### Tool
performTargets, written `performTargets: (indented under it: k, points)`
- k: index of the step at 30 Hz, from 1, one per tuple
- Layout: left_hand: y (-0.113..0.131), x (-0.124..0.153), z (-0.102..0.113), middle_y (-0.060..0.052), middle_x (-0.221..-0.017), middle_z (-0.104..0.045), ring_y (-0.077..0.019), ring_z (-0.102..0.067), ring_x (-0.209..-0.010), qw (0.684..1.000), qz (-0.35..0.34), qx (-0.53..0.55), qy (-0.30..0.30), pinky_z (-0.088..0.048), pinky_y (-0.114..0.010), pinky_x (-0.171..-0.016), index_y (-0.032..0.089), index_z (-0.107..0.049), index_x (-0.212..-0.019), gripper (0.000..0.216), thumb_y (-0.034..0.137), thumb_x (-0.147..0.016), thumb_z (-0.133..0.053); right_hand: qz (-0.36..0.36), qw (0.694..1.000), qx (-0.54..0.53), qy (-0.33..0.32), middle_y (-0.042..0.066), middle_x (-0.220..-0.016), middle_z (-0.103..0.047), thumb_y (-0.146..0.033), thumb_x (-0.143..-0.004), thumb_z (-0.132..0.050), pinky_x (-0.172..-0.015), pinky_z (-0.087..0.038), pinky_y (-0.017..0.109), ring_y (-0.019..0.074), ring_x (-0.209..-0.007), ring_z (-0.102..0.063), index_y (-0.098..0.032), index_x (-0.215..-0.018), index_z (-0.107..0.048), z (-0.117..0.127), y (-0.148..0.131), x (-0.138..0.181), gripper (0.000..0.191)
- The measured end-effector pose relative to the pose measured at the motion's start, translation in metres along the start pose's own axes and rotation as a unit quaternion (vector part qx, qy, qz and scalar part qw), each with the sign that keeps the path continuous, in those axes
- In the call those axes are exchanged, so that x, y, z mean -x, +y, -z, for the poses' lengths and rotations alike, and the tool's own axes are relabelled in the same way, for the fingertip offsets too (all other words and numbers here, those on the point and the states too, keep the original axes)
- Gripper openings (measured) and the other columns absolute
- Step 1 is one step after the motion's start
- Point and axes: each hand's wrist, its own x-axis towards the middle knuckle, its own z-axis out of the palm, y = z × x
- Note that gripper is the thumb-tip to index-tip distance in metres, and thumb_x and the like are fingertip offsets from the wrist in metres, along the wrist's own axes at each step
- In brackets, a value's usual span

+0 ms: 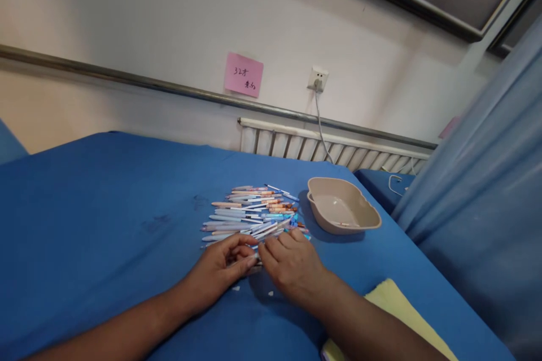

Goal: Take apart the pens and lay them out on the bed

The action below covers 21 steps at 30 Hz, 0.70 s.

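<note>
Fingers bent, my left hand [231, 259] pinches a small pale piece, probably part of a pen, at the near edge of the pile. Against its fingertips presses my right hand [292, 265], closed knuckles up, so what lies in its grip is hidden. Just beyond both hands spreads a pile of pens [241, 217], mostly pale blue, white and orange, lying roughly side by side. Some have brown or bright blue ends towards the right. Two tiny white scraps lie on the blue cloth [148, 259] below my hands.
A beige basin [342, 206] with a thin stick-like piece inside stands right of the pens. A yellow cloth [396, 307] lies under my right forearm. Behind are a radiator [292, 144], a metal rail [169, 87] and a plugged socket [317, 79]. A blue curtain [486, 141] hangs at right.
</note>
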Motion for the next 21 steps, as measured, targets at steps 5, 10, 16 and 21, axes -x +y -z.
performTargets:
  k: [5, 10, 16, 21]
  points:
    - [0.002, 0.000, 0.008, -0.005, -0.106, -0.067, -0.0214, -0.061, -0.099, 0.998, -0.039, -0.039, 0.041, -0.049, -0.033, -0.088, 0.021, -0.059, -0.108, 0.039, 0.036, -0.073, -0.065, -0.053, 0.999, 0.011, 0.000, 0.005, -0.087, -0.062, -0.022, -0.091, -0.048, -0.065, -0.030, 0.034, 0.0192, -0.075, -0.050, -0.018, -0.103, -0.058, 0.013, 0.025, 0.008, 0.016]
    - [0.002, -0.003, 0.014, -0.007, -0.102, -0.070, -0.0220, -0.065, -0.093, 0.996, -0.024, -0.045, 0.078, -0.052, -0.035, -0.085, 0.020, -0.060, -0.108, 0.041, 0.044, -0.074, -0.062, -0.190, 0.982, -0.006, -0.011, 0.005, -0.100, -0.066, -0.024, -0.092, -0.047, -0.074, -0.032, 0.032, 0.0192, -0.088, -0.055, -0.024, -0.105, -0.062, 0.033, 0.096, 0.031, 0.020]
    - [0.002, -0.008, 0.021, -0.005, -0.092, -0.072, -0.0235, -0.067, -0.090, 0.994, -0.002, -0.067, 0.088, -0.054, -0.033, -0.083, 0.022, -0.063, -0.104, 0.046, 0.051, -0.069, -0.066, -0.300, 0.947, -0.026, -0.113, 0.005, -0.106, -0.067, -0.028, -0.089, -0.049, -0.082, -0.037, 0.030, 0.0199, -0.099, -0.058, -0.023, -0.104, -0.065, 0.037, 0.184, 0.056, 0.022]
    - [-0.013, -0.017, 0.035, -0.006, -0.086, -0.073, -0.0253, -0.068, -0.087, 0.994, 0.034, -0.058, 0.086, -0.055, -0.033, -0.082, 0.022, -0.064, -0.102, 0.052, 0.059, -0.065, -0.065, -0.288, 0.928, -0.065, -0.227, 0.006, -0.108, -0.067, -0.025, -0.084, -0.052, -0.086, -0.039, 0.027, 0.0203, -0.101, -0.059, -0.021, -0.106, -0.067, 0.015, 0.211, 0.064, 0.026]
